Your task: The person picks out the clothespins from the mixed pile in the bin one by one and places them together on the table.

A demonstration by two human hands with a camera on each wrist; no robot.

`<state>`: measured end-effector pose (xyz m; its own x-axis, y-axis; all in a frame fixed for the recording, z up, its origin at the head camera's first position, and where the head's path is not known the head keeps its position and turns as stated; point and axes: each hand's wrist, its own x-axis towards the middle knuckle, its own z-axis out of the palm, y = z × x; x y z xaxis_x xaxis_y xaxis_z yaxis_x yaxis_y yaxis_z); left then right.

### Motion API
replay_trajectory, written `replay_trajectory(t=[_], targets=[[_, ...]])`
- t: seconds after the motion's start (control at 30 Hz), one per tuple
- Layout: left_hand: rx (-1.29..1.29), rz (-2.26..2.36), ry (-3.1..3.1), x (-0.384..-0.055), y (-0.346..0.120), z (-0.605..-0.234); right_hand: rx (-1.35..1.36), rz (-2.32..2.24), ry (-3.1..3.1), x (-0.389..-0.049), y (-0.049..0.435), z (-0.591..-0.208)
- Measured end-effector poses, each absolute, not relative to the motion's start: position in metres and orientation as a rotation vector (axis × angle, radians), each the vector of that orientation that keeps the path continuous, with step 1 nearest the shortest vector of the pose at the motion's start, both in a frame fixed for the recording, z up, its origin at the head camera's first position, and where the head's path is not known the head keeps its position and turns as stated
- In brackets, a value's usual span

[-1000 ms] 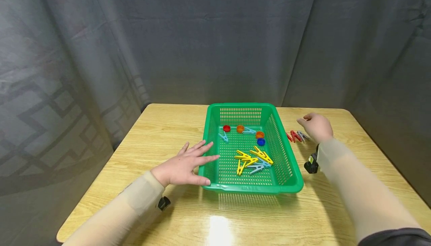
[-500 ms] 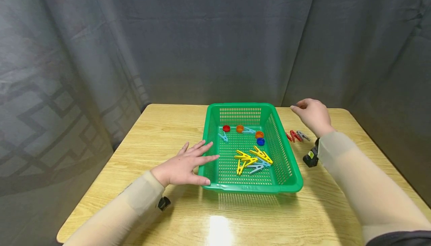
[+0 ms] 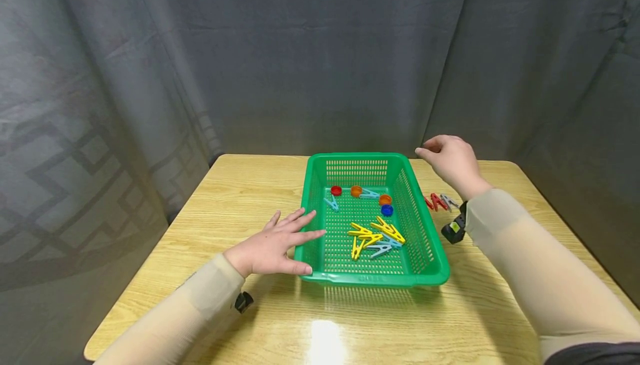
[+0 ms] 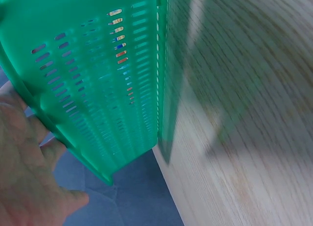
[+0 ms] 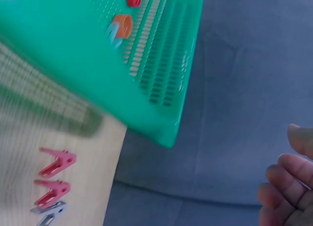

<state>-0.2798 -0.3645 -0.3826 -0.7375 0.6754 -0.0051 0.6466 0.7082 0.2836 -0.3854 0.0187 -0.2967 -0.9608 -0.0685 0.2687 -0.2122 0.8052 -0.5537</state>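
Note:
My left hand (image 3: pixel 272 248) rests with spread fingers on the left rim of a green basket (image 3: pixel 370 279), the thumb near its front corner. Inside lie several yellow clothespins (image 3: pixel 371 239) and light blue clothespins (image 3: pixel 332 204). Toward the back are a red bottle cap (image 3: pixel 336 190), two orange caps (image 3: pixel 356 191) and a blue cap (image 3: pixel 387 210). My right hand (image 3: pixel 452 159) is raised beyond the basket's right rim, fingers loosely bent. The right wrist view shows this hand (image 5: pixel 288 187) with nothing in its fingers.
On the wooden table (image 3: pixel 240 187), right of the basket, lie two red clothespins (image 3: pixel 439 202) and a grey clothespin (image 3: pixel 449 201). Dark grey curtains (image 3: pixel 310 65) hang behind the table and along both sides.
My right hand has risen from near the red and grey clothespins and drifted left toward the basket's back right corner. The left hand and the basket stay put.

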Motion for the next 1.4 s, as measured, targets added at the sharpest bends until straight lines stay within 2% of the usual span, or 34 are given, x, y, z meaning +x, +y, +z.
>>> replay_trajectory(t=[0.47, 1.4], targets=[[1.077, 0.417, 2.797, -0.28, -0.365, -0.383, 0.333, 0.931, -2.78, -0.382, -0.026, -0.289], [1.089, 0.4, 2.805, -0.28, -0.364, -0.383, 0.492, 0.921, -2.929, -0.392, -0.08, -0.331]])
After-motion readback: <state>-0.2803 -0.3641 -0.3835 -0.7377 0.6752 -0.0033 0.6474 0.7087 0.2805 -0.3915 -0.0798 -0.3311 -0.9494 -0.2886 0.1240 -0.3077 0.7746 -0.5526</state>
